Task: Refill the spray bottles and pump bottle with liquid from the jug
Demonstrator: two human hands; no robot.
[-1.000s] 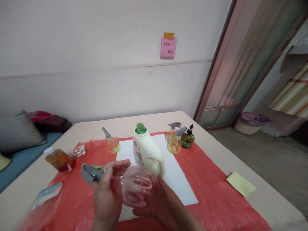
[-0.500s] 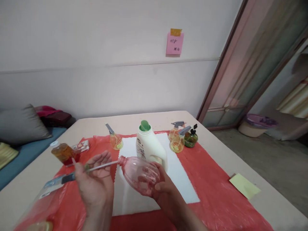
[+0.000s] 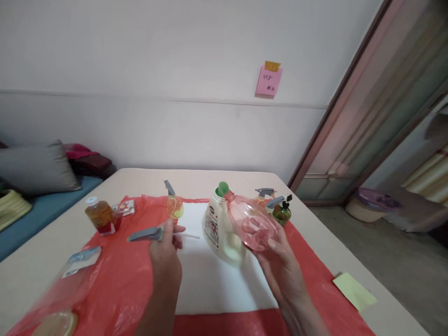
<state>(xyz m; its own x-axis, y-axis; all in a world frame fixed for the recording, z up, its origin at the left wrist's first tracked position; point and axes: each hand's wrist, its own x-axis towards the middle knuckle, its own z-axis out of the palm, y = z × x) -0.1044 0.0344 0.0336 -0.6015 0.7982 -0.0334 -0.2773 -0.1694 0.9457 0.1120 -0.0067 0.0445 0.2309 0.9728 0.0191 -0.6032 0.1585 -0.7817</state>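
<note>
The step in hand looks to be the handling of a spray bottle in two separate parts, near a cream detergent jug [image 3: 213, 228] on a white mat [image 3: 206, 291]. Left of the jug, the left hand [image 3: 166, 247] is closed round the base of a grey trigger spray head [image 3: 144, 234], its thin dip tube [image 3: 189, 236] pointing toward the jug. The right hand [image 3: 282, 256] curls round the bottom of a pink transparent bottle body [image 3: 250, 221], just right of the jug and tilted, open neck toward the jug's green-lined mouth; whether they touch I cannot tell. I judge the next move calls for a firm hold on that smooth body and a tube kept clear of the jug
</note>
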